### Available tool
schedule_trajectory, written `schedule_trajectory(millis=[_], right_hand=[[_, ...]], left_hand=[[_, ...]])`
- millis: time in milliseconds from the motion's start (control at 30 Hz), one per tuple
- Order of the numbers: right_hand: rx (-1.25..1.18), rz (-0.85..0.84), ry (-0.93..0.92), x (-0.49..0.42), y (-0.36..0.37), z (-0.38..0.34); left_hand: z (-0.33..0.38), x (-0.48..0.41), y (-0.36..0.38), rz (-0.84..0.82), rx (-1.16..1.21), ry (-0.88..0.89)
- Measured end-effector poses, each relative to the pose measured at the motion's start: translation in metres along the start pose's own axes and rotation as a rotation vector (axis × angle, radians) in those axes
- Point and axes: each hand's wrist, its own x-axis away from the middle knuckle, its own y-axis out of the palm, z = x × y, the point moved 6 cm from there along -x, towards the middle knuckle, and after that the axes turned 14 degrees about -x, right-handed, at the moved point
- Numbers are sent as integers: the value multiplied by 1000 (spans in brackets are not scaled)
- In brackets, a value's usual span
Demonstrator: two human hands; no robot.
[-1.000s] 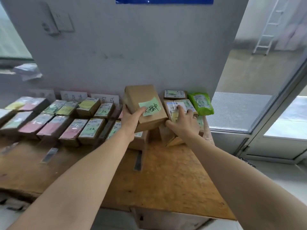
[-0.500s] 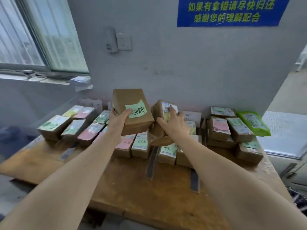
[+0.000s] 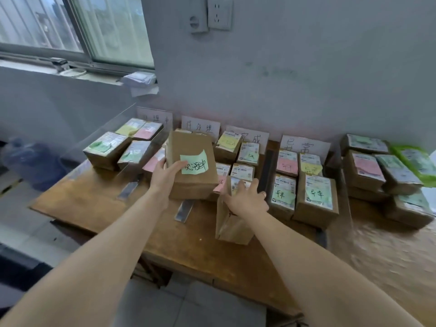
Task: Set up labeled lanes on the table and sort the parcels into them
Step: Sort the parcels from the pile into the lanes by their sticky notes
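The left hand (image 3: 166,177) grips a large brown cardboard parcel (image 3: 192,185) by its left edge, thumb beside the parcel's green handwritten sticky note (image 3: 194,165), and holds it raised over the second lane of the wooden table (image 3: 188,244). The right hand (image 3: 247,199) curls its fingers over the top of a smaller brown cardboard parcel (image 3: 232,223) standing on end near the front. White lane cards (image 3: 200,125) lean against the wall behind rows of sorted boxes.

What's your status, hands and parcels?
Left hand grips green-note box. Right hand grips smaller parcel, stood on end. Sorted parcels crowd the table behind.
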Motion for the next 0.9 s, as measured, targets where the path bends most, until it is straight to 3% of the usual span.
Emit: schedule_trajectory(millis=[300, 467, 567, 733, 800, 900], right_hand=[[-21, 60, 22, 6, 33, 14], [-125, -20, 101, 2, 45, 6], [-50, -56, 116, -3, 39, 2], [-91, 143, -182, -10, 1, -21], [-292, 159, -317, -16, -10, -40], [-626, 39, -427, -22, -19, -75]], left_hand=[[-20, -2, 0, -22, -61, 8], [-27, -7, -1, -45, -97, 5], [-31, -10, -3, -52, -93, -16], [-24, -16, -3, -50, -90, -11], [-17, -19, -1, -55, -84, -2], [-7, -28, -1, -36, -73, 4]])
